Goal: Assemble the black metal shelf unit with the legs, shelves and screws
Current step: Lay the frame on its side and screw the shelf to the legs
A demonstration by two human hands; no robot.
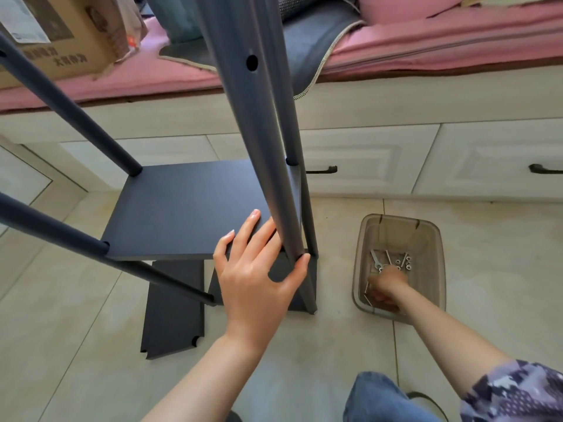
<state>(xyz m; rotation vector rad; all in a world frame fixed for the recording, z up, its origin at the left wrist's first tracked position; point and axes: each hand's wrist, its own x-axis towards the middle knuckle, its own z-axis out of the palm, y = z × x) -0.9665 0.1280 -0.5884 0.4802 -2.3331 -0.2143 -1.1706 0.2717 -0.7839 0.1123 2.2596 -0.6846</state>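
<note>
A black shelf board (189, 208) sits between several dark metal legs on the tiled floor. The near right leg (259, 132) rises close to the camera and has a round hole in it. My left hand (256, 275) rests flat on the board's near right corner, the thumb hooked round that leg. My right hand (385, 289) reaches down into a clear brown plastic tub (432, 239) with its fingers curled among the screws (403, 261), nuts and a small wrench (375, 259); what it holds is hidden. Two more black shelf boards (173, 312) lie flat on the floor under the unit.
A low white cabinet with black drawer handles (323, 170) runs behind the shelf unit, topped by a pink cushion (426, 50) and a dark grey mat. A cardboard box (61, 35) stands on the cushion at the upper left. My blue-jeaned knee (380, 397) is at the bottom.
</note>
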